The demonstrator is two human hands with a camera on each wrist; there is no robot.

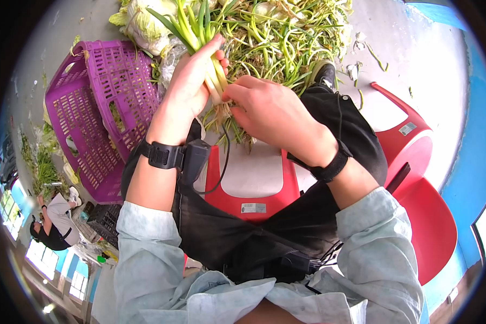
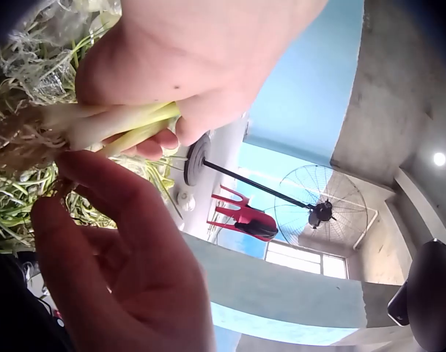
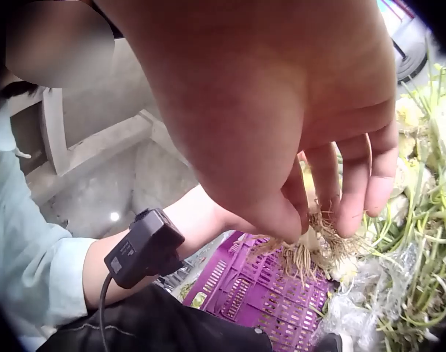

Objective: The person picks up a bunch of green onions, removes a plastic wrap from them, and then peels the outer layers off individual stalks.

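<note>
A small bunch of scallions [image 1: 216,81] stands out from my left hand [image 1: 190,81], which grips it round the pale stalks, green leaves pointing away from me. My right hand [image 1: 270,110] is at the root end, thumb and curled fingers pinching near the base of the stalks. Stringy brown roots [image 3: 303,260] hang below those fingers in the right wrist view. From the left side, the white stalk ends [image 2: 91,125] lie just above my right forefinger. What exactly lies between the right fingertips is partly hidden.
A heap of loose scallions [image 1: 286,38] covers the floor ahead, beside a cabbage [image 1: 148,27] and clear plastic [image 3: 377,286]. A purple crate [image 1: 100,108] is tipped at the left. Red plastic stools [image 1: 410,146] stand close by. Another person [image 1: 59,221] is at far left.
</note>
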